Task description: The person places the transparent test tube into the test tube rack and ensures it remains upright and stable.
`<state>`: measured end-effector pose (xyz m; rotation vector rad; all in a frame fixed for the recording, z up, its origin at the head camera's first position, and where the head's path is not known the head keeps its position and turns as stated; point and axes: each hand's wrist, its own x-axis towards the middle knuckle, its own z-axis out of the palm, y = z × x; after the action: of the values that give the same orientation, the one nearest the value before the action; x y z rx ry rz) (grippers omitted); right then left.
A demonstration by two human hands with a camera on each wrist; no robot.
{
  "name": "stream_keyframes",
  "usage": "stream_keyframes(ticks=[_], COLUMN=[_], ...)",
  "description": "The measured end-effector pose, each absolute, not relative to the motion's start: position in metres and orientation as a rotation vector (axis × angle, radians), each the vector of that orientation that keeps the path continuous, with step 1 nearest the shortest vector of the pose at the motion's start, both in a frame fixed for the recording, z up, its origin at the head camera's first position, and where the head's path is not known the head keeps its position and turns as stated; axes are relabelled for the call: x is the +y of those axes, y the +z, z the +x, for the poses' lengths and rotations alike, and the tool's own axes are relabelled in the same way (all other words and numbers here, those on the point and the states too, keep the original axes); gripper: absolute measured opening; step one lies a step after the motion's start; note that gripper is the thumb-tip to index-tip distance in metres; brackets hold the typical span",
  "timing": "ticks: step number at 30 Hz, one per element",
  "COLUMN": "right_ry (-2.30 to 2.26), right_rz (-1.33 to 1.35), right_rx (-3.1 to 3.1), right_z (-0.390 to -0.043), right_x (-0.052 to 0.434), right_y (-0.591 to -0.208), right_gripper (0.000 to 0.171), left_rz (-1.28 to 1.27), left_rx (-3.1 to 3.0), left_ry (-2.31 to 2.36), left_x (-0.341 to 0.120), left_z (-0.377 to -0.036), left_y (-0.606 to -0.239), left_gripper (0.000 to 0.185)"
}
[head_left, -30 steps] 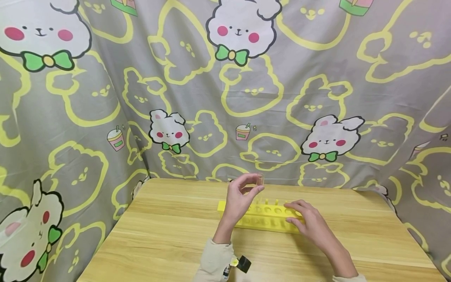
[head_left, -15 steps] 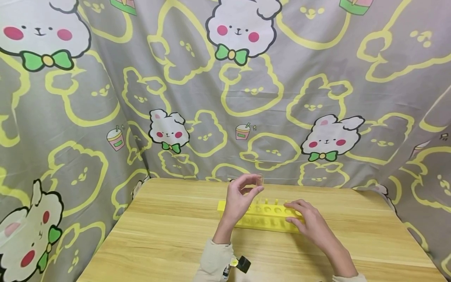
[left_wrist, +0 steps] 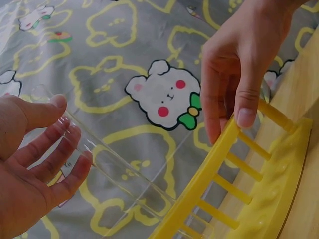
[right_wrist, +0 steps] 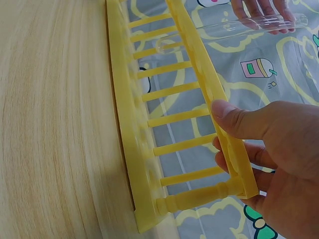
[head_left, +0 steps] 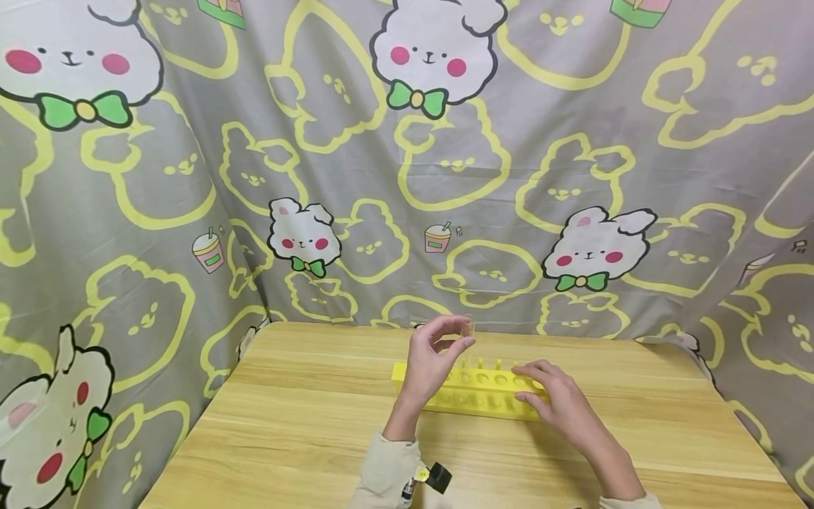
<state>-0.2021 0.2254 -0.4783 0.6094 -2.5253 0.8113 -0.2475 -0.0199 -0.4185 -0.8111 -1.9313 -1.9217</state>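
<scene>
A clear glass test tube [left_wrist: 122, 169] is pinched near its upper end between the thumb and fingers of my left hand [head_left: 431, 360]. Its rounded lower end [right_wrist: 167, 44] has passed through the top rail of the yellow test tube rack [head_left: 470, 406] and sits between the rails, short of the base. In the head view the tube [head_left: 468, 326] shows only faintly. My right hand [head_left: 566, 399] grips the rack's right end, thumb [right_wrist: 232, 117] on one side of the top rail and fingers on the other. The rack stands upright on the table.
The wooden table [head_left: 286, 424] has a patterned grey curtain [head_left: 381, 177] behind it and at its sides. A small black block [head_left: 440, 478] and a strap sit at the left sleeve [head_left: 388, 470]. Several yellow pegs [head_left: 499, 365] rise along the rack's far side.
</scene>
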Motion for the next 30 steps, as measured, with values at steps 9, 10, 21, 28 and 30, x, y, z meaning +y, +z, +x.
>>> stream_keyframes(ticks=[9, 10, 21, 28, 30], right_ry=[0.817, 0.816, 0.826, 0.831, 0.833], right_rz=[0.613, 0.614, 0.611, 0.612, 0.612], right_rx=[-2.519, -2.517, -2.535, -2.538, -2.537], right_z=[-0.2018, -0.202, -0.2036, -0.2035, -0.2034], right_x=[0.2262, 0.2261, 0.2264, 0.2261, 0.226], right_y=[-0.4788, -0.4789, -0.478, -0.4784, -0.4787], right_gripper=[0.041, 0.041, 0.041, 0.041, 0.041], left_rz=[-0.808, -0.809, -0.811, -0.805, -0.8], left_rx=[-1.955, -1.954, -1.925, -1.944, -1.948], left_ry=[-1.922, -1.925, -1.945, -1.944, -1.947], left_x=[-0.0195, -0.0196, -0.0196, -0.0198, -0.0199], left_z=[-0.2486, -0.2488, -0.2498, -0.2502, -0.25], left_y=[-0.4205, -0.4208, -0.4241, -0.4262, -0.4265], left_gripper=[0.023, 0.023, 0.023, 0.024, 0.024])
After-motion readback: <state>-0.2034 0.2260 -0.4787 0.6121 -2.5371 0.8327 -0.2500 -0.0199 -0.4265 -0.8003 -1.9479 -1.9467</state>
